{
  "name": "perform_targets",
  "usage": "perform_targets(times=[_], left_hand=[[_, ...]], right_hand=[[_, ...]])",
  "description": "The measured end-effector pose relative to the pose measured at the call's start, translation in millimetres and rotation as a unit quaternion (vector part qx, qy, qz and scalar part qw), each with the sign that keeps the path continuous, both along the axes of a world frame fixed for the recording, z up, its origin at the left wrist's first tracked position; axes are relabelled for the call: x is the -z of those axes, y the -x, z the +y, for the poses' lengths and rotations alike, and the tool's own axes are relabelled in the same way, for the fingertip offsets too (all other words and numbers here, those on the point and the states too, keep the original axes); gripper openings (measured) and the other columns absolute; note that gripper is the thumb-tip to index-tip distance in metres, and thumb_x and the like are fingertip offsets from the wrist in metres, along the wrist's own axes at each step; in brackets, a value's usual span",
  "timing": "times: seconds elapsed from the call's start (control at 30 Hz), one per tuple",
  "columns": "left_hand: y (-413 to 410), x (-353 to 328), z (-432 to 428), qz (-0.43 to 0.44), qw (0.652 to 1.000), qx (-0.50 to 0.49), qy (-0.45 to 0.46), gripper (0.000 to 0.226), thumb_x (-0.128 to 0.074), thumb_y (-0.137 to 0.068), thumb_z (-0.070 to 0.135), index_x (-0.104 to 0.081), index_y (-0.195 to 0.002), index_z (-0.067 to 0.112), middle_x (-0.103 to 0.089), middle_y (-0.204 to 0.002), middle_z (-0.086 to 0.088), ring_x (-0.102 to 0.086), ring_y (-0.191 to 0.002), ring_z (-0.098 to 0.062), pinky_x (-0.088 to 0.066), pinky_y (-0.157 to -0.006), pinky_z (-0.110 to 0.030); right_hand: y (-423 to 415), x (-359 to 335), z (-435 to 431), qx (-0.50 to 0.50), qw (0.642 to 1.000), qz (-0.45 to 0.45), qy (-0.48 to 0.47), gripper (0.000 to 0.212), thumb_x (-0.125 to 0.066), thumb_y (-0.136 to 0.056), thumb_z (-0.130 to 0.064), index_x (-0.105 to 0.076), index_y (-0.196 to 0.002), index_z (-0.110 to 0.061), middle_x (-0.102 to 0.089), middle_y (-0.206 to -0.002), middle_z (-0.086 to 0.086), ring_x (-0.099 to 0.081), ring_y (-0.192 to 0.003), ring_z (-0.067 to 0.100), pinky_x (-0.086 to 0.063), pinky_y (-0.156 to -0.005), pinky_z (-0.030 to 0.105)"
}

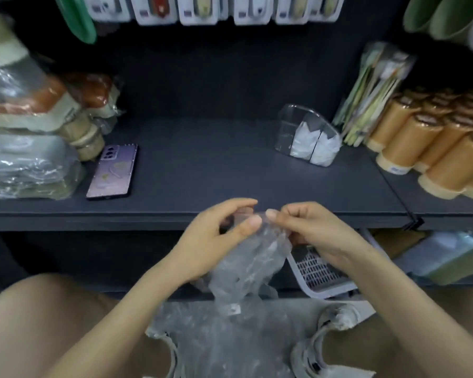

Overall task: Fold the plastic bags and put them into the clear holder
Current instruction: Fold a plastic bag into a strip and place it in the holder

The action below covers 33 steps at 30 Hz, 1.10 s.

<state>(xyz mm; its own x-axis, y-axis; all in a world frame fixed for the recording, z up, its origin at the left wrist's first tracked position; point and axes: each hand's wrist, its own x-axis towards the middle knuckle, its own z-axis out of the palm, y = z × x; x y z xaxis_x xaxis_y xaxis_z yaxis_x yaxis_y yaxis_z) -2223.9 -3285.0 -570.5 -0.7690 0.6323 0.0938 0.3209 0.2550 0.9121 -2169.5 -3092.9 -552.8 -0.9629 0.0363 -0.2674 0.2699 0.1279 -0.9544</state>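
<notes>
The left hand [216, 230] and right hand [309, 230] each pinch the top edge of a crumpled plastic bag [251, 263] in front of the shelf [202, 165], and should smooth it taut before creasing, narrow enough for the clear holder [287, 124] standing farther right.

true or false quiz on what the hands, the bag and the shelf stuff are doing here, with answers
1. The left hand and the right hand both pinch the clear plastic bag. True.
2. The phone lies on the shelf, left of the clear holder. True.
3. The clear holder is empty. False: folded white bags sit inside it.
4. The phone lies screen up. False: its back, with the camera lenses, faces up.
5. The orange rolls stand left of the clear holder. False: they stand to its right.
</notes>
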Motion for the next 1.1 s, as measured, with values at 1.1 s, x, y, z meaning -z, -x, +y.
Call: perform_targets(times=[1.1], left_hand=[[42, -72, 4, -0.015, 0.983, -0.145, -0.109, 0.054, -0.066, -0.068, 0.07, -0.062, -0.107, 0.033, -0.066, -0.097, 0.01, -0.061, -0.088, 0.003, -0.045, -0.077, -0.013]], right_hand=[[53, -62, -24, 0.077, 0.944, 0.267, -0.178, 0.004, -0.066, -0.087, -0.015, -0.07, -0.085, -0.015, -0.07, -0.082, -0.01, -0.063, -0.078, 0.0, -0.047, -0.075, 0.021]])
